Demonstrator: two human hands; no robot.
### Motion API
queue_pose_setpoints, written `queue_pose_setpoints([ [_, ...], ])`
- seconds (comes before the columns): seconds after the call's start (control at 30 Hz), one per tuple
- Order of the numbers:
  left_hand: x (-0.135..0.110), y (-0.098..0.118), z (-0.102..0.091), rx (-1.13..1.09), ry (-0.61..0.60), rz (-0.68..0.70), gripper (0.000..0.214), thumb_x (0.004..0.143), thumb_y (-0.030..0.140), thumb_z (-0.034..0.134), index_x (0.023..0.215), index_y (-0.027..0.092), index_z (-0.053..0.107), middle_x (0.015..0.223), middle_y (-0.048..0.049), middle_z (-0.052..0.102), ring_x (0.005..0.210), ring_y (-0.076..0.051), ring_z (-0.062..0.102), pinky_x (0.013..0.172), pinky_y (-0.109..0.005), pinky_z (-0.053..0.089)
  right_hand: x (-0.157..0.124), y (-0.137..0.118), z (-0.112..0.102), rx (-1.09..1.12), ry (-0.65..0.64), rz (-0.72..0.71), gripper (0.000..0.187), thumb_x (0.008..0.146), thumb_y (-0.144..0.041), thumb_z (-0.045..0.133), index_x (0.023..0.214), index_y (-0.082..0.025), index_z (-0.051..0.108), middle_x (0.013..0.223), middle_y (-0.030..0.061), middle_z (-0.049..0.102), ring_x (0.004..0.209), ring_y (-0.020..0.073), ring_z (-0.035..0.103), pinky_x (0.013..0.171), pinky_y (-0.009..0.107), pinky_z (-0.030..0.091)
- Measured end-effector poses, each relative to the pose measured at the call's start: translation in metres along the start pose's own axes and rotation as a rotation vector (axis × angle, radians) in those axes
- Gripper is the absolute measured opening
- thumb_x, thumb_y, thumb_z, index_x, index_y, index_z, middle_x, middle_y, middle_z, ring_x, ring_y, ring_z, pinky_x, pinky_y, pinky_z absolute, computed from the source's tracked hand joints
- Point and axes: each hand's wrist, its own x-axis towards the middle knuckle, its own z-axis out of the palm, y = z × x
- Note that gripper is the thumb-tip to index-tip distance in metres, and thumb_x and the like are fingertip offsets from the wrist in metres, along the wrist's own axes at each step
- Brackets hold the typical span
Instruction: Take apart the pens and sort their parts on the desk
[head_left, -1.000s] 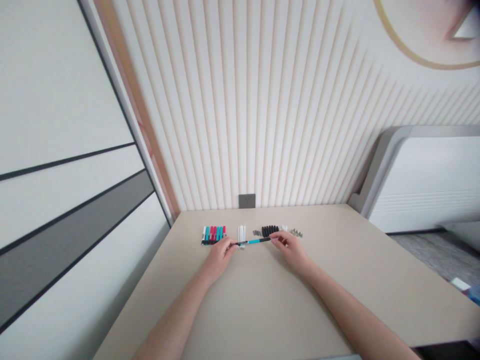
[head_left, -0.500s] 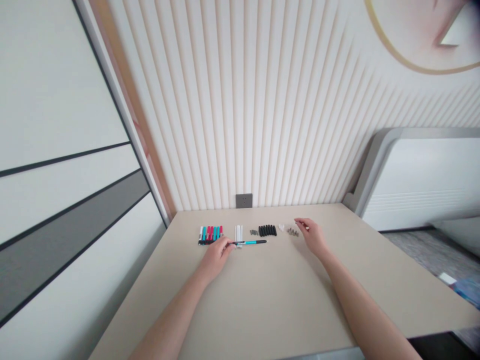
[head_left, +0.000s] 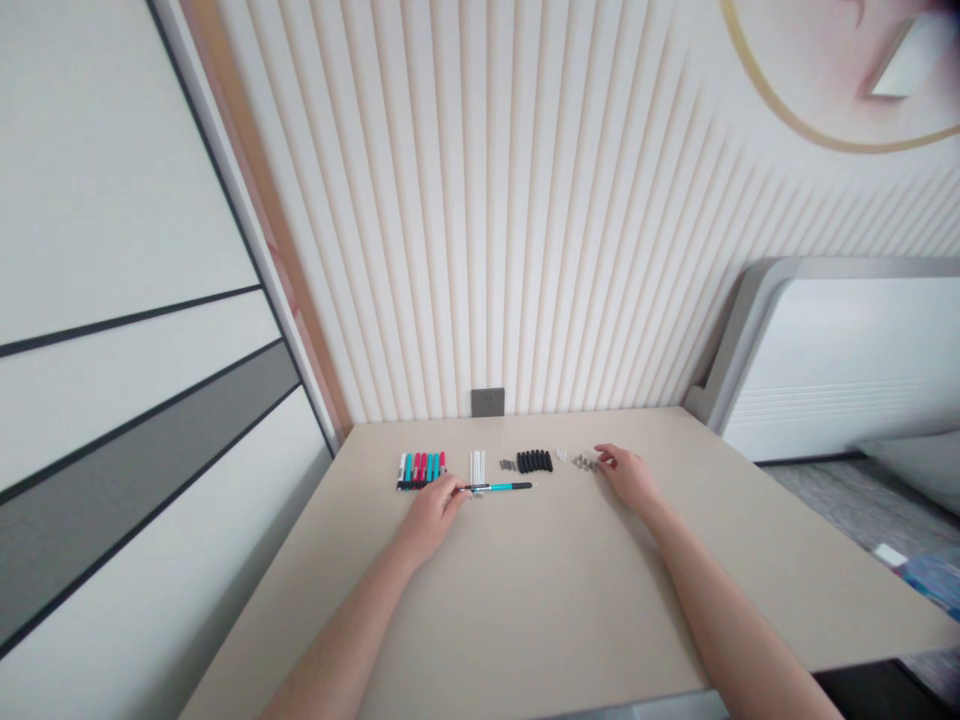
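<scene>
My left hand (head_left: 435,507) is closed on a pen (head_left: 501,487) with a turquoise barrel and a black grip, held level with its point to the right. To its left lies a row of white, turquoise and pink pen barrels (head_left: 422,466) with black ends, partly behind the hand. White refill tubes (head_left: 478,466) lie just beyond the pen. My right hand (head_left: 625,475) is low over the right end of several small metallic cone-shaped pen tips (head_left: 583,462), thumb and fingers curled together. Whatever its fingertips may hold is too small to make out.
Between the hands are small dark springs (head_left: 508,465), a row of black rubber grips (head_left: 535,461) and tiny white pieces (head_left: 561,455). The beige table (head_left: 540,590) meets a ribbed wall with a dark socket (head_left: 488,402). A grey-white headboard (head_left: 840,350) stands to the right.
My right hand has come down and slightly right, its fingers now at the metallic tips rather than above them. The left hand keeps the pen in nearly the same place.
</scene>
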Motion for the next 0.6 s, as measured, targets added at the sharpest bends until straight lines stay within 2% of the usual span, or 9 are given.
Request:
queue_pose_setpoints([
  [0.4,-0.0009,-0.001,0.001,0.008,-0.002,0.007,0.023,0.095,0.035,0.046,0.088,0.02,0.061,0.083,-0.0026,0.063,0.078,-0.019,0.06,0.074,-0.03,0.045,0.001,0.0021,0.0045,0.002,-0.041,-0.06,0.046,0.081,-0.012,0.049,0.124,-0.019,0.061,0.099,0.0066,0.073,0.092,0.0203,0.064,0.085,0.032,0.045],
  [0.6,-0.0013,-0.0016,0.0014,0.007,-0.002,0.01,0.022,0.095,0.034,0.046,0.089,0.02,0.061,0.084,-0.0024,0.064,0.079,-0.019,0.06,0.074,-0.029,0.045,0.0,-0.0002,0.0048,-0.008,-0.053,-0.077,0.04,0.083,-0.015,0.049,0.12,-0.018,0.064,0.1,0.0083,0.073,0.094,0.0219,0.065,0.084,0.033,0.046],
])
